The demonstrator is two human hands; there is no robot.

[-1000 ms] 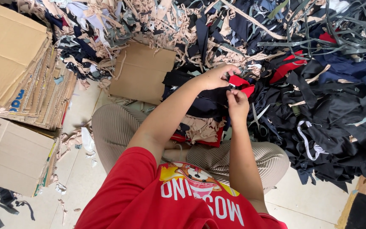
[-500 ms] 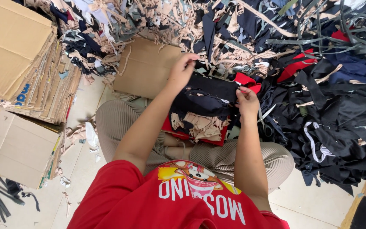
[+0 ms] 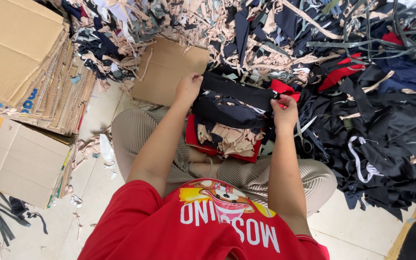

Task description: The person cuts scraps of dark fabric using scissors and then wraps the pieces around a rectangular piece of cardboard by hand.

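I sit cross-legged on the floor in a red shirt and beige ribbed trousers. My left hand (image 3: 188, 89) and my right hand (image 3: 285, 112) each grip one end of a black fabric strip (image 3: 239, 91), stretched flat between them. Under it, on my lap, lies a bundle of cut pieces (image 3: 227, 132): dark navy on top, beige scraps, red at the bottom. A small red scrap (image 3: 281, 87) pokes out by my right hand.
A big heap of black, navy, red and beige fabric offcuts (image 3: 362, 96) fills the right and top. A flat cardboard sheet (image 3: 167, 70) lies ahead of my left knee. Stacked flattened cartons (image 3: 25, 62) stand at left, with a cardboard box (image 3: 22, 161) below.
My hands were close together over the pile at right; they have drawn apart, the left one moving left, pulling the black strip out flat above the bundle.
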